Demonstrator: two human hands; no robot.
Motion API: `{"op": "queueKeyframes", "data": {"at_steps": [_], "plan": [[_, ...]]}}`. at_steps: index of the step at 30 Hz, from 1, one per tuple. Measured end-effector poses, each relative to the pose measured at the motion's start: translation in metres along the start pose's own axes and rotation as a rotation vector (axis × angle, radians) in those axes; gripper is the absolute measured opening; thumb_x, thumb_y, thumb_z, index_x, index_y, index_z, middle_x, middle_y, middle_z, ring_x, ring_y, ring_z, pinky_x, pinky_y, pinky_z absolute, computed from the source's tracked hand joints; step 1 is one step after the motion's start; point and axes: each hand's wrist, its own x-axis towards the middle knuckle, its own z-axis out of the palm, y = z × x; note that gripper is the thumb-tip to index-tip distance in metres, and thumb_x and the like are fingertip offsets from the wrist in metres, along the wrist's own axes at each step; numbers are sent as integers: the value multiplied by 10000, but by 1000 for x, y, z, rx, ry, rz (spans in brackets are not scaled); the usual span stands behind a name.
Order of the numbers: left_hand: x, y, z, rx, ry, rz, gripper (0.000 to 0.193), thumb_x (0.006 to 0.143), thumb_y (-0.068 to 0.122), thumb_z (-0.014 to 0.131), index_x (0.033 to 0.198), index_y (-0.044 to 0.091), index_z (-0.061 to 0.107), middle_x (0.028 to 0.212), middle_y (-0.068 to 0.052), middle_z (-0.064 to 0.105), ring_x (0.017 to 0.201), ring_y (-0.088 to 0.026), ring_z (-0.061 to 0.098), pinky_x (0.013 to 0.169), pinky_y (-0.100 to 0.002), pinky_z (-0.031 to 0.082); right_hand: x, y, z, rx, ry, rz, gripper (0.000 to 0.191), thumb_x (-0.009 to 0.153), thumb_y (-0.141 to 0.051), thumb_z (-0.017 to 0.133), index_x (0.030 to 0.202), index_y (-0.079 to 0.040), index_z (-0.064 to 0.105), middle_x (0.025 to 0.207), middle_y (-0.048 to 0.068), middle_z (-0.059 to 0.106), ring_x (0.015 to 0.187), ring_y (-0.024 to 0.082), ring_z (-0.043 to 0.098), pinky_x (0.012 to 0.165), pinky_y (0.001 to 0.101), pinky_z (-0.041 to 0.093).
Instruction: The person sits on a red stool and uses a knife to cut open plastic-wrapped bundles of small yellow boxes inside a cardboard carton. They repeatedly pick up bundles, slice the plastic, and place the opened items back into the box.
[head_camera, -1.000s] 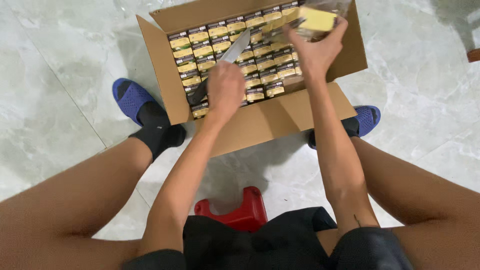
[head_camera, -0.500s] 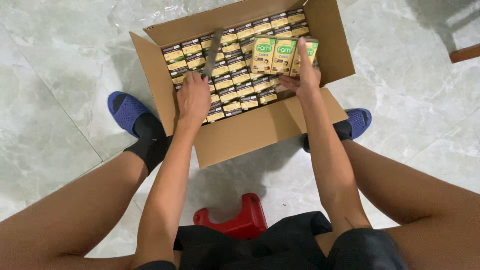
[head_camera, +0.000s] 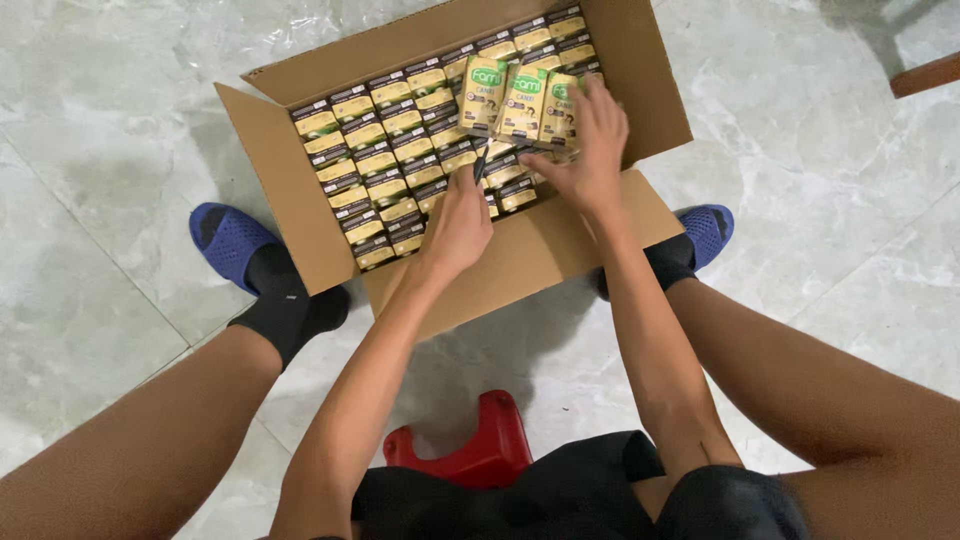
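An open cardboard box (head_camera: 300, 200) on the floor is filled with rows of small cream-and-brown drink cartons (head_camera: 375, 160). A shrink-wrapped pack of cream-and-green cartons (head_camera: 510, 100) lies flat on top of the rows at the far right. My right hand (head_camera: 592, 140) grips the pack's right edge, fingers spread over it. My left hand (head_camera: 458, 218) holds a knife (head_camera: 483, 160), whose dark tip points at the pack's near edge. Most of the knife is hidden by the hand.
I sit on a low red stool (head_camera: 480, 450) with knees spread. Blue slippers (head_camera: 228, 240) (head_camera: 708, 230) flank the box on a marble floor (head_camera: 100, 120). The box's near flap (head_camera: 540, 250) folds down toward me. A wooden furniture edge (head_camera: 925, 75) shows at top right.
My right hand brought the pack from the box's far right corner and laid it flat on the rows. My left hand moved right with the knife, up to the pack's near edge.
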Motion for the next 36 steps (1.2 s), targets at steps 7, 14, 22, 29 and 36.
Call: {"op": "queueKeyframes", "data": {"at_steps": [7,14,22,29,36], "plan": [[-6,22,-4,10,-76,-225,260,1040,64,470,1185,-152,467,957,-356,649,799,-493,693,678,-549,566,23,6,32,3,-58,-115,1027,765,-482,970,1542,-45,461,1511,198,469,1397,400,406,1174,542,298],[-20,29,-26,127,-41,-159,260,1060,143,523,1050,-109,588,961,-342,661,805,-502,697,702,-551,562,-6,-24,50,3,5,156,1059,624,-444,997,1477,-51,507,1276,190,533,1210,384,465,1033,495,347],[-37,29,-62,292,-88,-62,457,1006,100,547,1405,-115,483,977,-343,663,760,-483,699,635,-527,575,3,-19,54,43,16,78,1122,554,-427,1030,1482,-96,491,1332,139,574,1256,336,514,1081,520,302],[-16,39,-58,511,-183,-99,589,882,-43,583,1435,-173,431,836,-286,712,775,-416,737,672,-487,591,8,-18,59,28,-58,112,1135,557,-418,1037,1503,-117,486,1351,115,550,1276,325,482,1090,549,278],[15,49,-39,495,-88,46,266,859,-68,595,1089,-200,576,803,-272,712,769,-397,748,649,-446,618,10,-17,59,17,-48,78,1114,576,-404,1033,1502,-97,496,1345,120,553,1269,327,485,1070,555,271]]}}
